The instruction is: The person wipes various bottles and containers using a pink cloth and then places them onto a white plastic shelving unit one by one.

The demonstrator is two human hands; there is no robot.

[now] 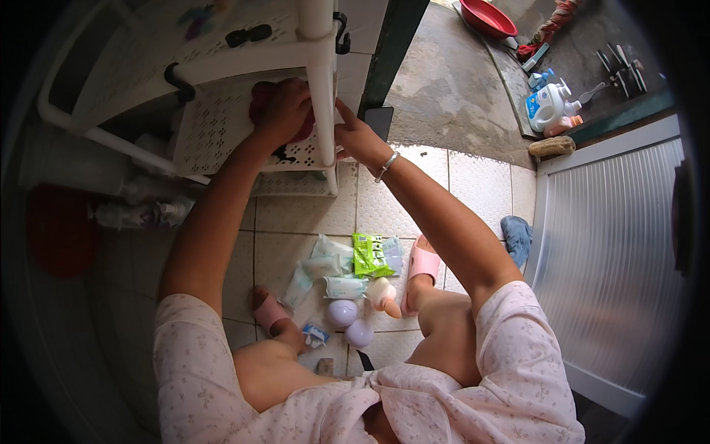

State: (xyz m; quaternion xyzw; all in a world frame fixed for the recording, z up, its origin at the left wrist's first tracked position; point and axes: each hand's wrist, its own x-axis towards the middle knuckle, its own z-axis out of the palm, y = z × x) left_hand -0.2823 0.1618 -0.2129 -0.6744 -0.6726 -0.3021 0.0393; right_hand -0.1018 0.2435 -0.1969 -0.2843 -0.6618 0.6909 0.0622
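Observation:
My left hand (285,111) reaches onto a white perforated plastic shelf (208,130) of a rack. It rests over a dark red item (264,100), which looks like a cloth and is partly hidden beneath the hand. On the outer side of the rack's white corner post (321,105), my right hand (359,136) has its fingers spread, close to or touching the post. A metal bangle circles the right wrist. Near the shelf's front corner, under my left hand, lies a small black object (284,154).
Between my feet on the tiled floor lie several pale packets (345,287), a green packet (371,255), lilac round objects (342,313) and a cream bottle (380,294). A phone-like dark slab (379,121) is by the doorway. A ribbed door (610,244) stands right, beside detergent bottles (546,108).

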